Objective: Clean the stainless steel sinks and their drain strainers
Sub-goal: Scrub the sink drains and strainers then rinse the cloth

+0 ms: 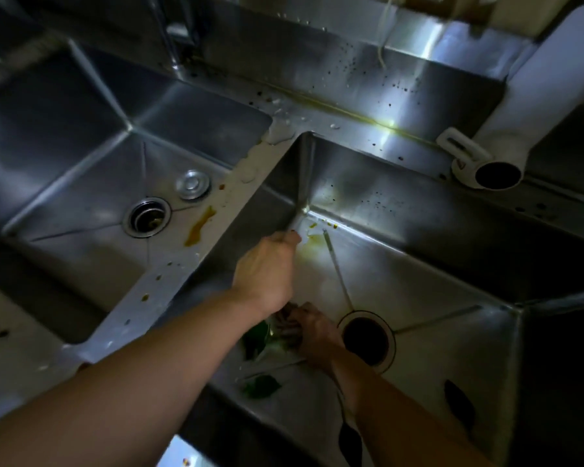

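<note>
Two shiny steel sinks side by side, left hand (267, 267) reaches to the far corner of the right sink (435, 264), fingers hidden so grip unclear, right hand (309, 328) squeezes green scraps (260, 335) beside the round open drain hole (366, 340), left sink (64, 183) has a round metal drain strainer (146, 217), silver plug (193, 184) just beside it

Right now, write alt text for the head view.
Two bare hands work inside the right stainless steel sink: the left hand reaches toward yellow residue in its far corner, the right hand grips something dark beside the open drain. Green leaves lie nearby.
</note>
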Demonstrator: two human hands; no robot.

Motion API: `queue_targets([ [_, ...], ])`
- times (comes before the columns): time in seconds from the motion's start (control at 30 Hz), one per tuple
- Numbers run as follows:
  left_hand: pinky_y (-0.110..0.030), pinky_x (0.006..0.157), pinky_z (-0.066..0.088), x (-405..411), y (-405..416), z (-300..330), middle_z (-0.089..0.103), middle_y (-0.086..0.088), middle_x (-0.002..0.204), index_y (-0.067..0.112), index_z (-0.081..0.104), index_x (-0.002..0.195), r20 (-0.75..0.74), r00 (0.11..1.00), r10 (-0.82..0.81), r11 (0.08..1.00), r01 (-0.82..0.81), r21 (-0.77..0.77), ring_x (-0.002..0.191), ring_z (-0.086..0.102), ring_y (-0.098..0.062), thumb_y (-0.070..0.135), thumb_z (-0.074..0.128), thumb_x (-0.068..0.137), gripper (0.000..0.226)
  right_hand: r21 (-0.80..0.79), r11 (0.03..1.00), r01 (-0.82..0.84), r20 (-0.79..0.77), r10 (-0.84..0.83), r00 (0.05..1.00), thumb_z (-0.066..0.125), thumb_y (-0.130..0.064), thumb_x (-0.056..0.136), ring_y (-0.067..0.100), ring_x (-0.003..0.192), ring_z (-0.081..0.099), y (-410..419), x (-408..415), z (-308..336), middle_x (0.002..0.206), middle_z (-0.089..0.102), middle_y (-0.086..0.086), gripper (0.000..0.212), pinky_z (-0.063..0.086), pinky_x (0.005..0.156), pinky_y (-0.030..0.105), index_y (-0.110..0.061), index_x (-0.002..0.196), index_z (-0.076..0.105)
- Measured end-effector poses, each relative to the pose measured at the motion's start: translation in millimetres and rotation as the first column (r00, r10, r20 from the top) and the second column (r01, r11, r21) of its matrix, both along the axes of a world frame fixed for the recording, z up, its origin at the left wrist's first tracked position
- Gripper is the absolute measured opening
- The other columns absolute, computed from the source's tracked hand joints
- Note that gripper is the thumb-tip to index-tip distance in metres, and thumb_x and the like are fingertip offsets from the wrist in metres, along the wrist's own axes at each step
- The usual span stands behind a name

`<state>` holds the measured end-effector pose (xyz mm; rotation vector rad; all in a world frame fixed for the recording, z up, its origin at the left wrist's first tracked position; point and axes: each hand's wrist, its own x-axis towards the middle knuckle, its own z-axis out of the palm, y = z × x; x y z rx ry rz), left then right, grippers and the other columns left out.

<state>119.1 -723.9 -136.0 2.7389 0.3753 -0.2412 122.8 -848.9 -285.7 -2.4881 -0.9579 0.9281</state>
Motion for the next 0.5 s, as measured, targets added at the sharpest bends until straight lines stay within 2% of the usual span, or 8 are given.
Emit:
queue_targets([
  [0.07,-0.039,0.092,0.047,-1.9,4.8,10.2,0.054,-0.006,0.126,0.016,0.048,0.129,0.087,0.996,-0.017,0.999,0.013,0.048,0.116,0.050,-0.026,0.000,0.057,0.077,0.055,0.015,0.999,0.053,0.005,-0.053,0.999,0.050,-0.009,0.094,0.030,0.121,0.048,-4.8,6.7,6.6,0.136,0.048,0.016,0.038,0.041,0.079,0.006,-0.006,0.132,0.053],
  [0.1,-0.039,0.093,0.046,-3.5,10.0,17.3,0.053,-0.006,0.127,0.015,0.049,0.128,0.129,0.991,-0.022,0.997,0.013,0.073,0.116,0.048,-0.026,0.003,0.057,0.076,0.054,0.024,0.993,0.112,0.042,-0.113,0.993,0.050,-0.006,0.093,0.030,0.122,0.047,-4.4,15.5,13.2,0.135,0.049,0.017,0.037,0.041,0.080,0.007,-0.004,0.130,0.054],
  [0.17,-0.038,0.096,0.041,-4.0,19.0,25.6,0.050,-0.006,0.131,0.014,0.049,0.129,0.183,0.983,-0.029,0.988,0.001,0.151,0.119,0.043,-0.026,0.007,0.057,0.075,0.054,0.063,0.959,0.276,0.040,-0.279,0.960,0.052,-0.001,0.089,0.029,0.122,0.046,-4.4,36.8,21.0,0.134,0.049,0.014,0.041,0.037,0.093,0.021,-0.008,0.129,0.055],
  [0.23,-0.035,0.100,0.035,-3.6,30.5,29.0,0.042,-0.002,0.139,0.016,0.044,0.134,0.201,0.979,-0.004,0.962,-0.051,0.270,0.123,0.036,-0.024,0.010,0.060,0.075,0.061,0.128,0.908,0.399,0.070,-0.409,0.910,0.055,-0.004,0.087,0.027,0.118,0.048,-1.6,64.2,32.0,0.131,0.051,0.012,0.041,0.037,0.094,0.027,-0.012,0.127,0.056],
  [0.37,-0.037,0.104,0.026,0.9,49.1,24.1,0.028,-0.003,0.145,0.020,0.032,0.138,0.145,0.980,0.137,0.915,-0.181,0.360,0.128,0.028,-0.026,0.025,0.066,0.076,0.072,0.192,0.884,0.426,0.213,-0.461,0.861,0.066,-0.014,0.083,0.026,0.117,0.052,9.4,114.1,30.0,0.132,0.051,0.008,0.039,0.039,0.097,0.027,-0.016,0.122,0.060],
  [0.5,-0.044,0.107,0.026,1.8,61.5,6.5,0.025,-0.005,0.147,0.020,0.015,0.145,0.094,0.973,0.211,0.902,-0.231,0.365,0.131,0.027,-0.027,0.040,0.061,0.082,0.080,0.222,0.865,0.449,0.242,-0.495,0.834,0.055,-0.007,0.091,0.036,0.120,0.050,19.4,145.4,10.8,0.136,0.045,0.015,0.039,0.040,0.101,0.038,-0.012,0.130,0.054],
])
